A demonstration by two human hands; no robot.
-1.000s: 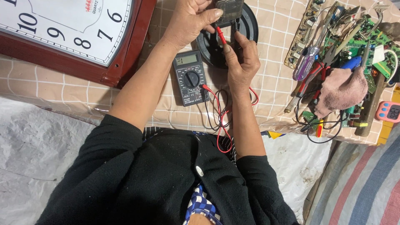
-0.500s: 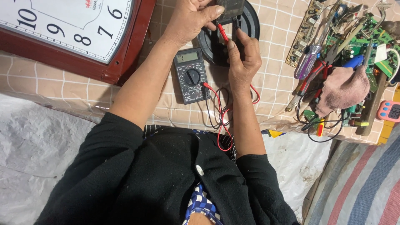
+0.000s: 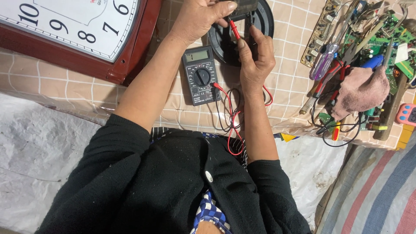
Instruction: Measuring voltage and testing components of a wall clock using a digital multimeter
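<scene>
Left grip (image 3: 201, 17) clamped on one small dark part (image 3: 245, 6) at the top edge, right grip (image 3: 255, 54) closed around two probes, one red (image 3: 234, 29), one black (image 3: 251, 26), tips on that part above one black disc (image 3: 264, 21). One meter (image 3: 200, 76) lies on the desk (image 3: 281, 86) just left of the right wrist, leads looping below. One clock (image 3: 78, 26) far left, one pink rag (image 3: 362, 91) on the tool pile to the right.

Bare cloth (image 3: 286, 82) lies at three o'clock of the right hand (image 3: 255, 60); tool pile (image 3: 359, 69) blocks beyond, meter (image 3: 200, 76) at nine.
</scene>
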